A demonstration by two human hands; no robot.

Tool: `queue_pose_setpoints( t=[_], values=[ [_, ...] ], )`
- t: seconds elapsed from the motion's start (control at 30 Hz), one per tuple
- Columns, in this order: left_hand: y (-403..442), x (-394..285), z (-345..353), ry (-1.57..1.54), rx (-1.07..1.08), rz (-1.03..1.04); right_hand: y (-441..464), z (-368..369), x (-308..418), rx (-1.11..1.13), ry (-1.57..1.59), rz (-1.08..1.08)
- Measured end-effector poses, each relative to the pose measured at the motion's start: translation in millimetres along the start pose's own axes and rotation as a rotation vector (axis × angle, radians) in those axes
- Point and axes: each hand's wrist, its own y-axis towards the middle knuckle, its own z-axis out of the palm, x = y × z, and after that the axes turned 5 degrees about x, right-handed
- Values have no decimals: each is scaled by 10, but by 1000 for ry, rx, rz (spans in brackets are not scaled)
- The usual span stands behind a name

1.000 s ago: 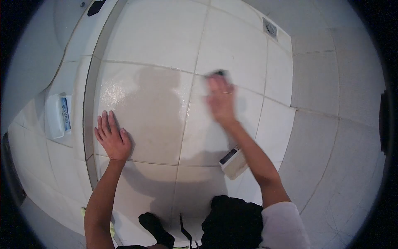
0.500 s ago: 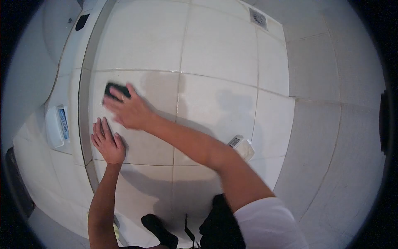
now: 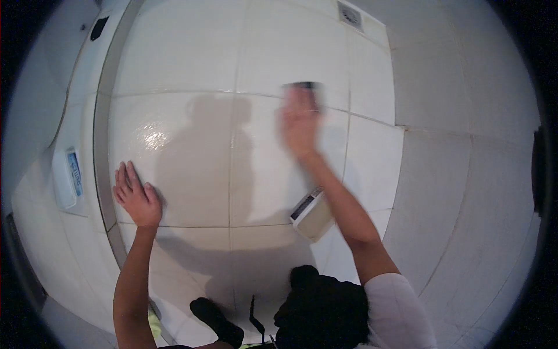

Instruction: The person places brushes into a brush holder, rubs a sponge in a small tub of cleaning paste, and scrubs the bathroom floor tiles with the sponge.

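Dark pad (image 3: 303, 85), probably light and best held across its back, lay against the tiled floor (image 3: 174, 52) under the blurred right hand (image 3: 300, 123), whose grip was unclear, while the left hand (image 3: 138, 199) rested splayed.

On the blue label (image 3: 74, 171) of the white plastic tub (image 3: 61, 187) at the left, lettering is set sideways and appears to be spelled "spotless", though it is blurred. On the dark label (image 3: 307, 202) of the pale tub (image 3: 317, 221) at the right, the print cannot be read.
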Motion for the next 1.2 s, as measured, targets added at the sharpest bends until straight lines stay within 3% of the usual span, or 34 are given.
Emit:
queue_pose_setpoints(
  t=[0.03,0.07,0.1,0.17,0.2,0.37,0.4,0.43,0.5,0.53,0.57,0.6,0.63,0.67,0.7,0.73,0.8,0.87,0.9,0.93,0.97,1.0,1.07,1.13,1.2],
  values=[
    [9,-15,25,-7,-7,11,-12,-73,483,125,95,-194],
    [27,-63,47,-9,-10,22,21,-411,935,448,182,-330],
    [19,-57,51,0,-3,22,35,-408,869,445,190,-321],
    [8,-15,-10,32,11,24,172,-335,587,414,328,-604],
    [12,-9,-29,45,6,10,241,-250,253,279,144,-481],
    [31,-42,12,6,-18,-1,212,-229,-2384,-2,-44,309],
    [79,-45,17,5,-36,-18,271,-138,-2834,82,-236,442],
    [85,-50,0,1,-27,-24,593,-132,-2998,546,-598,475],
    [-11,-51,-10,-5,9,-27,1205,-102,-2089,839,-795,461],
    [-14,-41,-1,-10,4,-24,1399,105,-1640,648,-683,472],
    [31,-39,14,-15,-14,-17,1516,488,-1144,171,-288,408],
    [48,-44,19,-17,-21,-3,1633,840,-549,-59,-13,253],
    [31,-38,17,-6,-7,-12,1637,1037,81,-138,158,108],
    [26,-36,8,4,3,-24,1561,1188,675,-143,277,-49],
    [19,-31,-6,2,-6,-19,1386,754,1314,-115,68,-235],
    [12,-17,-10,4,-2,-11,1129,640,1632,-144,208,-470],
    [4,-33,3,2,20,12,784,245,1703,213,365,-823],
    [7,-22,-10,3,14,12,633,-37,1080,344,338,-777],
    [16,-22,-14,1,14,6,478,-90,506,288,430,-680],
    [26,-35,-18,17,3,9,287,-107,-74,283,445,-502],
    [16,-47,-14,30,-6,9,97,-327,-689,290,241,-353],
    [5,-55,-8,22,2,-2,-140,-535,-1209,132,200,-215],
    [24,-46,-17,13,-8,15,-662,-779,-2223,62,116,159],
    [15,-39,-29,16,7,-1,-1154,-826,-2545,61,-151,390],
    [3,-39,-21,13,28,-7,-1469,-929,-2219,151,2,244]
  ],
)
